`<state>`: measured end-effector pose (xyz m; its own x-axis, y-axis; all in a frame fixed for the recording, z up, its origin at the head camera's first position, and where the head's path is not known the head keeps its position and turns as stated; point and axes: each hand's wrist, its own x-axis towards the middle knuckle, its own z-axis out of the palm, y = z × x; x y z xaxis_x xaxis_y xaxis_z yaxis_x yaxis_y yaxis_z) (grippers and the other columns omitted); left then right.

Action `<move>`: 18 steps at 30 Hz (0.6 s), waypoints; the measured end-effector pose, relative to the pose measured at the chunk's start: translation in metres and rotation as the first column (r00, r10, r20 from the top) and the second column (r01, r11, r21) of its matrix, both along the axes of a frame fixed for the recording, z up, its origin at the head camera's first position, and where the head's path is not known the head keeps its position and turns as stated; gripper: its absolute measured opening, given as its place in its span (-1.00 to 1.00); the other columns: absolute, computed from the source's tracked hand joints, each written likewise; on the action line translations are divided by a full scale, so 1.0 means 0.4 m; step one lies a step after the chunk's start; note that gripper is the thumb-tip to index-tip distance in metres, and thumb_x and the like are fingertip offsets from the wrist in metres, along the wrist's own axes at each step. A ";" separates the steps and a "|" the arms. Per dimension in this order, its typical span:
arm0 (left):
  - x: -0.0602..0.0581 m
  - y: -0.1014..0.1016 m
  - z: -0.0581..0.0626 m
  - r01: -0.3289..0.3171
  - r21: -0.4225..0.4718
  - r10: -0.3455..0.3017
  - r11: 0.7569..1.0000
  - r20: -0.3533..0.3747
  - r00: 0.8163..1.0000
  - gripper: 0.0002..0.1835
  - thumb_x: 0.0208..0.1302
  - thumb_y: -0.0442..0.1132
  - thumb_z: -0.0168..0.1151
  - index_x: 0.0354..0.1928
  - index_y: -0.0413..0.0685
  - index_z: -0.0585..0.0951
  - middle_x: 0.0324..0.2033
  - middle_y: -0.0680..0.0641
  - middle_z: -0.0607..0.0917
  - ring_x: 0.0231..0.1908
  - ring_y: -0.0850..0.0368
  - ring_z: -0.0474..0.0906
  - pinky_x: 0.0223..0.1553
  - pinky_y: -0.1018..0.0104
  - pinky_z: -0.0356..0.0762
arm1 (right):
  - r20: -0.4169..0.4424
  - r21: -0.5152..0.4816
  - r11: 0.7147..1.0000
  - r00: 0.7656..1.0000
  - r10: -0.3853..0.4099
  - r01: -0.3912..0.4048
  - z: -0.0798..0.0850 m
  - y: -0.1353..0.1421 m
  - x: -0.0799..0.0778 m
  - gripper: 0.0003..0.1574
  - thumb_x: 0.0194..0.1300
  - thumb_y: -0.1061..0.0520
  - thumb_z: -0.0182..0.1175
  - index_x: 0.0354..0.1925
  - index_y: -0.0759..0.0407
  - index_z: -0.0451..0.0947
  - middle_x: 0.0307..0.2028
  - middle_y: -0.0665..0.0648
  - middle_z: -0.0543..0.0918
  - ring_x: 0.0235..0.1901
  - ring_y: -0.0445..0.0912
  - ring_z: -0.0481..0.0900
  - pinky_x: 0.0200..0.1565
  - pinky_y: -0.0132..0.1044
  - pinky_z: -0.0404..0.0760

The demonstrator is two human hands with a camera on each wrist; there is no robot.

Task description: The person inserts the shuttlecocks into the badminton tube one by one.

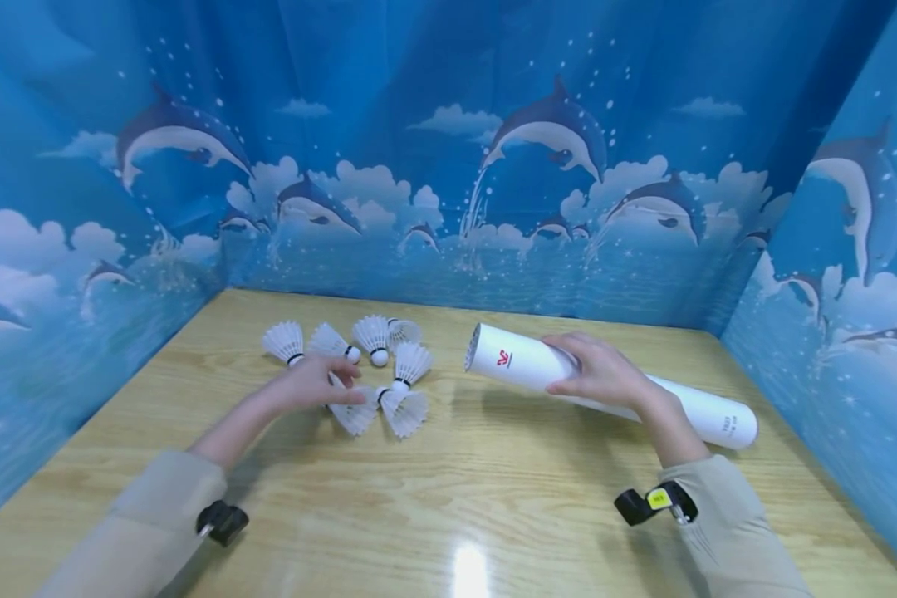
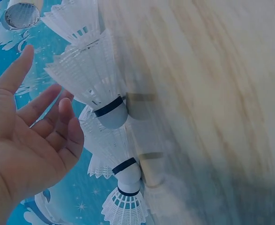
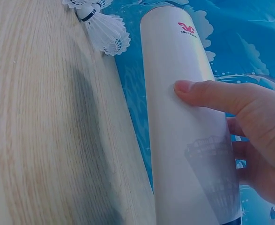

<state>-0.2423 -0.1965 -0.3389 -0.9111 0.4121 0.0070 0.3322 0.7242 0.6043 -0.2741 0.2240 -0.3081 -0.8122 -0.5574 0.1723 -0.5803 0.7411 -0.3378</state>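
Observation:
In the head view my right hand grips a long white shuttlecock tube around its middle. The tube slants down to the right, its left end raised over a shadow on the table and showing a grey, mesh-like inside. The right wrist view has the thumb across the tube's front, below a red logo. My left hand hovers among several white shuttlecocks with dark bands, its fingers loosely bent and nothing between them. Its fingertips are close beside one shuttlecock; in the head view the hand overlaps another shuttlecock.
Behind the left hand lie more shuttlecocks, one pointing toward me and one at the far left. The wooden table ends at a blue dolphin-print curtain at the back and both sides.

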 end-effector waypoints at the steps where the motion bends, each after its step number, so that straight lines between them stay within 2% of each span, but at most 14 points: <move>1: 0.001 0.001 -0.001 -0.003 -0.007 0.003 1.000 0.010 1.000 -0.43 0.11 -0.04 0.33 0.03 -0.37 0.52 -0.23 -0.13 0.65 -0.19 -0.03 0.55 -0.21 0.18 0.52 | 0.002 0.000 1.000 1.000 -0.002 0.002 0.000 0.001 0.000 -0.10 -0.02 -0.06 0.43 0.26 0.14 0.34 0.14 0.21 0.45 0.08 0.14 0.41 0.00 0.14 0.42; 7: 0.003 0.001 -0.008 -0.024 -0.035 0.025 0.999 0.034 0.999 -0.43 0.09 -0.03 0.34 0.03 -0.33 0.53 -0.22 -0.14 0.64 -0.16 -0.05 0.55 -0.15 0.14 0.51 | 0.003 0.001 1.000 1.000 0.002 -0.002 0.000 0.002 0.001 -0.10 -0.01 -0.06 0.42 0.25 0.17 0.34 0.13 0.22 0.46 0.08 0.14 0.41 -0.01 0.13 0.43; 12: 0.003 -0.004 -0.012 -0.021 -0.042 0.022 0.999 0.028 0.999 -0.50 0.08 -0.08 0.36 -0.03 -0.30 0.56 -0.30 -0.05 0.64 -0.23 0.03 0.55 -0.22 0.19 0.51 | 0.009 0.006 1.000 1.000 0.003 -0.003 0.001 -0.001 0.002 -0.10 -0.02 -0.08 0.42 0.25 0.16 0.35 0.13 0.22 0.46 0.07 0.14 0.42 -0.02 0.13 0.43; 18: 0.006 -0.016 -0.001 0.052 -0.048 -0.052 0.997 -0.004 0.999 -0.65 0.10 -0.20 0.32 -0.13 -0.31 0.61 -0.32 -0.07 0.68 -0.25 0.01 0.59 -0.25 0.22 0.54 | 0.011 0.015 1.000 1.000 0.000 0.000 0.001 -0.003 0.003 -0.11 -0.01 -0.07 0.42 0.25 0.16 0.35 0.13 0.22 0.46 0.05 0.14 0.43 -0.03 0.11 0.44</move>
<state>-0.2398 -0.2031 -0.3394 -0.8884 0.4590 -0.0092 0.3733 0.7339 0.5675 -0.2731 0.2227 -0.3076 -0.8140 -0.5597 0.1552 -0.5765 0.7461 -0.3331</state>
